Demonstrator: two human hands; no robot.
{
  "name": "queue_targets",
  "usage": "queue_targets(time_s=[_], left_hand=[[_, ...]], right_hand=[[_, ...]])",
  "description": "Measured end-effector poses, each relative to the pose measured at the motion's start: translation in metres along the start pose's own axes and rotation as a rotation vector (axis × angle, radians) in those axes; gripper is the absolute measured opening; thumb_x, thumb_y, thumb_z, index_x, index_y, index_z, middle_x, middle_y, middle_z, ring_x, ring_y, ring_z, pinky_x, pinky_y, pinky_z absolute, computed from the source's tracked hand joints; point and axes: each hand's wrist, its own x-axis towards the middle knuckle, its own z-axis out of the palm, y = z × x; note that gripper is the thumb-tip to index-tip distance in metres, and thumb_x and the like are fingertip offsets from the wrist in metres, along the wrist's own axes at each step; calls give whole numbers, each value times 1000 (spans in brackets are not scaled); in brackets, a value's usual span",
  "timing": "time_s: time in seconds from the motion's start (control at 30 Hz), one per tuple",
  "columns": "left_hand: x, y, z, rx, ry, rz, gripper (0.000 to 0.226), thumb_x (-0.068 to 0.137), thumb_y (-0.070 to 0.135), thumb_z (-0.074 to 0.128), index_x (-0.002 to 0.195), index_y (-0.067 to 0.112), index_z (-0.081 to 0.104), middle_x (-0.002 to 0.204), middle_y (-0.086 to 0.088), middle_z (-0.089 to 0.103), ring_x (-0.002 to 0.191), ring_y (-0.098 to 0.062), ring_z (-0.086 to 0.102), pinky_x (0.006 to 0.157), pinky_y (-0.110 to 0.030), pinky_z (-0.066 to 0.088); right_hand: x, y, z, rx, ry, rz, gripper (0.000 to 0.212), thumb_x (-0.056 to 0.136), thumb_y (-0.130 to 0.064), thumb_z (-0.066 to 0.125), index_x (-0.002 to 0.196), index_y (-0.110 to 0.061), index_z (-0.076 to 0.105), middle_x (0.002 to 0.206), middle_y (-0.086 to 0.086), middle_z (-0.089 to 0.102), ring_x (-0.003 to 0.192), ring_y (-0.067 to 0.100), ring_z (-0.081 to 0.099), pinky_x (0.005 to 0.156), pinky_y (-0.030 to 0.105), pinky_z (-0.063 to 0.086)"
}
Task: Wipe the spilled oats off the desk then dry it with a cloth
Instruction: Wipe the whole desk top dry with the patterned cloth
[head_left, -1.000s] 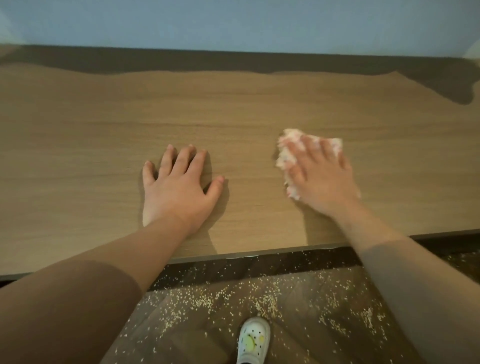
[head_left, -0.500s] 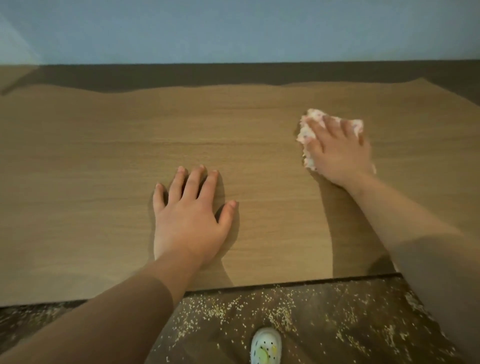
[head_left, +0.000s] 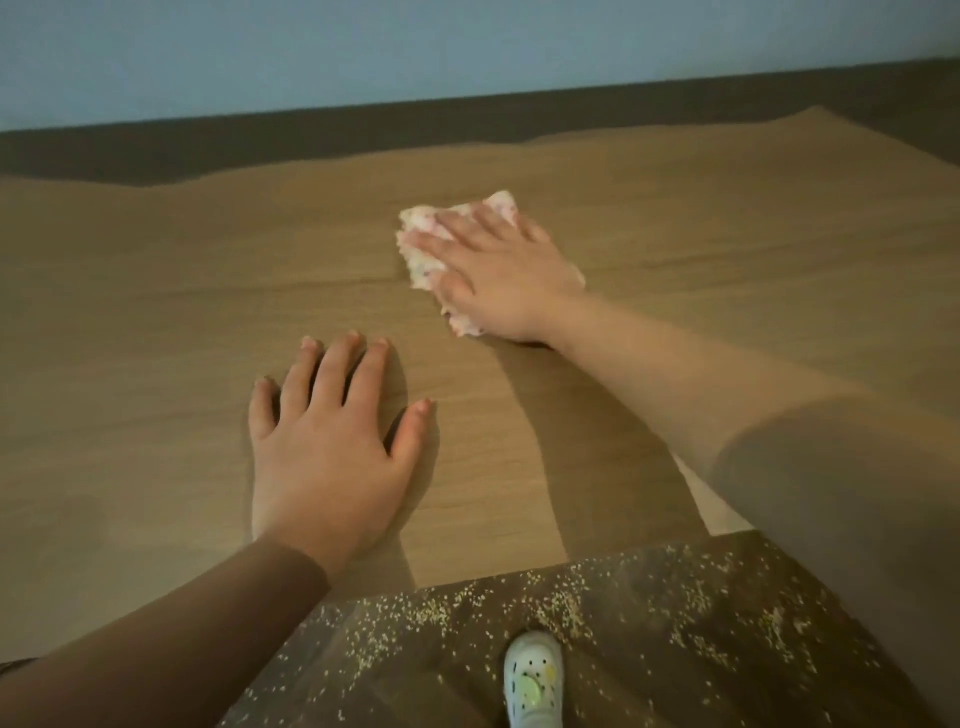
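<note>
The right hand (head_left: 498, 270) lies flat with straight, spread fingers, pressing a small pink-and-white cloth (head_left: 426, 228) onto the wooden desk (head_left: 156, 312) toward its far middle. The left hand (head_left: 327, 441) rests open, palm down, on bare wood nearer the front edge, holding nothing. The cloth looks soft, light and limp, so I'd reckon it is best pinned through its middle under a flat palm, since a pinched corner would only fold and trail. The oats (head_left: 415, 618) I can make out lie scattered on the dark floor below the near edge, around a white clog (head_left: 532, 680).
</note>
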Motion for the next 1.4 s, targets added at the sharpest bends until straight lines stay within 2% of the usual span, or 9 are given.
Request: queue_targets(time_s=[0.13, 0.27, 0.57, 0.63, 0.77, 0.9, 1.03, 1.23, 1.4], left_hand=[[0, 2, -2, -13, -5, -3, 74, 85, 65, 11, 146, 28, 29, 154, 3, 26, 144, -21, 11, 114, -49, 9], [1, 3, -3, -12, -18, -2, 73, 85, 64, 12, 145, 28, 31, 153, 3, 28, 144, -22, 13, 115, -50, 10], [1, 3, -3, -28, -7, -13, 70, 86, 63, 20, 141, 25, 40, 149, 1, 37, 142, -25, 22, 113, -53, 16], [0, 2, -3, -26, -19, -6, 69, 87, 63, 18, 143, 26, 36, 151, 2, 33, 143, -23, 18, 114, -52, 13], [2, 0, 1, -21, 0, 0, 69, 88, 62, 19, 144, 26, 34, 151, 2, 32, 143, -24, 17, 113, -52, 12], [2, 1, 3, -7, 20, 2, 64, 89, 59, 26, 140, 22, 42, 145, -3, 42, 139, -29, 29, 108, -57, 23], [2, -1, 3, 6, 22, 12, 64, 89, 58, 26, 138, 21, 44, 144, -4, 43, 138, -30, 31, 108, -58, 24], [2, -1, 2, -7, 32, 1, 65, 88, 59, 25, 139, 22, 43, 146, -5, 41, 139, -29, 29, 109, -56, 20], [2, 0, 2, -5, 34, -9, 65, 88, 59, 28, 138, 20, 44, 144, -5, 43, 137, -30, 31, 108, -57, 23]], right_hand=[[7, 108, -14, 47, 50, 577, 51, 98, -43, 15, 148, -36, 11, 158, -2, 6, 143, 29, 3, 113, 50, 1], [48, 92, -12, 92, 40, 761, 53, 98, -41, 13, 149, -30, 8, 158, 6, 1, 142, 36, -3, 112, 55, -5], [79, -45, -3, 31, 33, -230, 46, 99, -38, 24, 145, -37, 22, 156, -10, 13, 143, 20, 10, 114, 46, 4], [88, -5, -5, -40, 70, -98, 47, 98, -37, 25, 145, -32, 25, 155, -5, 17, 140, 22, 17, 112, 46, 9], [89, 105, -7, -91, 102, 561, 60, 89, -45, 22, 144, -22, 26, 152, 13, 22, 138, 34, 20, 109, 55, 10], [91, 109, -15, -13, 67, 777, 59, 93, -42, 17, 148, -19, 15, 156, 10, 10, 142, 34, 7, 109, 56, 2], [127, 41, -16, -39, 57, 481, 60, 81, -44, 28, 138, -27, 31, 148, 11, 26, 136, 28, 22, 102, 49, 14], [162, -56, -7, 17, 56, 99, 52, 97, -38, 26, 148, -30, 18, 157, 4, 13, 143, 30, 8, 113, 47, 2], [141, -9, -8, 9, 26, 197, 53, 97, -41, 17, 149, -30, 12, 157, 4, 13, 142, 31, 10, 112, 48, 3]])
